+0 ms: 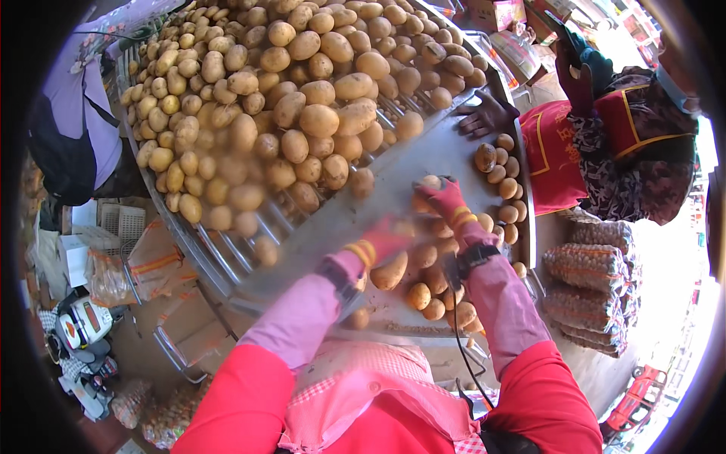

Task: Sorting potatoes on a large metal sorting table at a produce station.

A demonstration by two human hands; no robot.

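My left hand (390,237), in a red glove with a yellow-banded cuff, is blurred above the metal sorting tray (340,227); whether it holds anything is unclear. Below it lies a large potato (389,271). Farther right, my right hand (445,198) wears a matching glove, with a potato (431,181) between its thumb and fingers. Several potatoes (425,256) lie loose on the tray beneath and between my forearms. Uphill of the hands, a big heap of potatoes (319,120) covers the metal roller bars (227,249).
A co-worker in a red apron (553,156) stands at the right, one dark-gloved hand (485,116) over the tray. Small potatoes (507,187) line the right rim. Filled mesh sacks (587,272) are stacked beyond. Another person (93,125) stands left. A cable (458,335) hangs from my right wrist.
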